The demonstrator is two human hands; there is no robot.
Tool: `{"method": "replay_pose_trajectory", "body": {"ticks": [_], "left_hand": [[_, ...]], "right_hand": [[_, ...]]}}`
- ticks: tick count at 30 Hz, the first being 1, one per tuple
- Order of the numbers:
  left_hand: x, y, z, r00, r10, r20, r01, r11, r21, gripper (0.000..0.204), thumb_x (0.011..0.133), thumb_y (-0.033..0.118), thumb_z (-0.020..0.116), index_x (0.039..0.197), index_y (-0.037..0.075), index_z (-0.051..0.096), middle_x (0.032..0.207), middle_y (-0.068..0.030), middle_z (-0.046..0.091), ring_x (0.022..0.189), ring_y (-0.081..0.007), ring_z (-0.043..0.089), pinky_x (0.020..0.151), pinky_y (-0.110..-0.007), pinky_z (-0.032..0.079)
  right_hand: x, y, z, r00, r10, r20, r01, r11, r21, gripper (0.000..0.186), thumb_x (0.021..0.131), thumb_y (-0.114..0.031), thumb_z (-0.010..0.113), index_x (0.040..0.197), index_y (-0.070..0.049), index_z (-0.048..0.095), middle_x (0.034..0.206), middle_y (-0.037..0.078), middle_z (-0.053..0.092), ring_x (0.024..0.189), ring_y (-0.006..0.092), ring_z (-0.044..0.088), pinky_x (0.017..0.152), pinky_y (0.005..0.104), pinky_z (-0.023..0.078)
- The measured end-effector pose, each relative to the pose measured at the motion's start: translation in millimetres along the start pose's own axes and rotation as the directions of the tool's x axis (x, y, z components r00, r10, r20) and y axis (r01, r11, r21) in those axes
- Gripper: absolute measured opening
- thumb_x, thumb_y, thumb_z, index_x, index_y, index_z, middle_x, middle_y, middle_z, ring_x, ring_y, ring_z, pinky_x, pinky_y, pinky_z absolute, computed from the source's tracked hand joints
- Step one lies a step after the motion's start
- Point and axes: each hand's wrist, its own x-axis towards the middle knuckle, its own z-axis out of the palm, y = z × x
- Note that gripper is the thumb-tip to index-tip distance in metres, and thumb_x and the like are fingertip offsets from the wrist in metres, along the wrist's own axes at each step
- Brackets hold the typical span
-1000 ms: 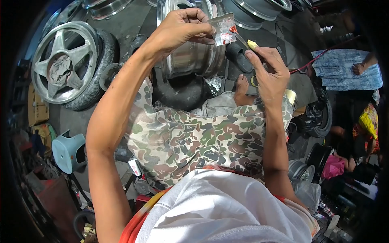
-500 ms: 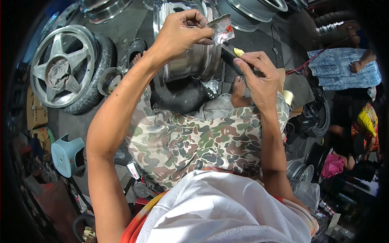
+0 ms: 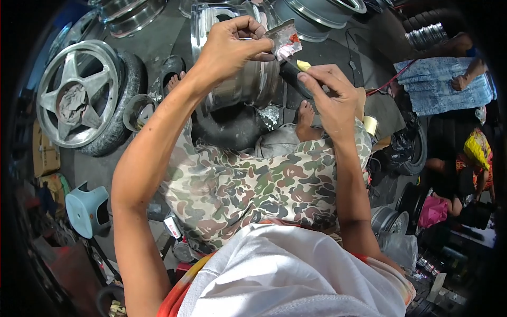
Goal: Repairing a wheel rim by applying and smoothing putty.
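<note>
- Pale pink paste [image 3: 288,51] and a separate patch of red paste [image 3: 294,38] lie on a small grey plate [image 3: 280,36], held up over the upper edge of the floor [image 3: 156,45] in view.
- Left hand [image 3: 231,45]: thumb and fingers pinch the plate by its near corner.
- Right hand [image 3: 332,95]: thumb and fingers pinch a thin yellow-handled blade [image 3: 303,65], whose tip points up at the lower edge of the pink paste; whether it touches cannot be told.
- Done, as far as shows: both pastes are on the plate, and the pinkish tint suggests that some red is already blended in.
- Left, by the look of it: the red patch is distinct, so the blending seems only partial.
- Shiny metal wheel rim [image 3: 227,89]: it stands on the floor in front of the person, beyond and below the plate, partly hidden by the left hand. Light bands show on it; coating or glare, I cannot tell.
- Five-spoke wheel [image 3: 105,80]: it leans against a tyre [image 3: 132,79] toward the floor's upper left corner, crumpled grey material [image 3: 73,105] filling its hub.
</note>
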Motion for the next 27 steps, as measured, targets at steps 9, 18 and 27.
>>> {"method": "replay_pose_trajectory", "body": {"ticks": [9, 18, 27], "left_hand": [[1, 8, 1, 0.998, -0.06, 0.029, 0.06, 0.998, -0.005, 0.008, 0.095, 0.004, 0.07, 0.098, 0.001, 0.064, 0.097, -0.0073, 0.071, 0.092, -0.0166, 0.073, 0.088, -0.033, 0.065], [-1, 8, 3, 0.994, -0.087, 0.066, 0.094, 0.989, -0.115, 0.008, 0.095, 0.005, 0.071, 0.097, 0.001, 0.064, 0.098, -0.0078, 0.071, 0.091, -0.0178, 0.074, 0.087, -0.034, 0.065], [-1, 5, 7, 0.998, -0.039, 0.048, 0.043, 0.997, -0.069, 0.009, 0.094, 0.003, 0.071, 0.097, 0.0, 0.064, 0.095, -0.0075, 0.071, 0.09, -0.0168, 0.073, 0.085, -0.032, 0.066]], "right_hand": [[0, 12, -1, 0.999, 0.042, -0.031, -0.036, 0.987, 0.156, 0.014, 0.087, -0.001, 0.079, 0.1, 0.003, 0.079, 0.096, 0.009, 0.074, 0.088, 0.0124, 0.067, 0.079, 0.0238, 0.051], [-1, 12, 1, 0.993, 0.114, -0.038, -0.102, 0.965, 0.241, 0.015, 0.088, -0.003, 0.08, 0.1, 0.004, 0.078, 0.097, 0.007, 0.074, 0.087, 0.0095, 0.065, 0.079, 0.0221, 0.05], [-5, 20, 2, 0.984, 0.147, 0.1, -0.172, 0.931, 0.323, 0.015, 0.091, -0.005, 0.078, 0.103, 0.005, 0.077, 0.094, 0.006, 0.073, 0.085, 0.0084, 0.064, 0.078, 0.0216, 0.05]]}}
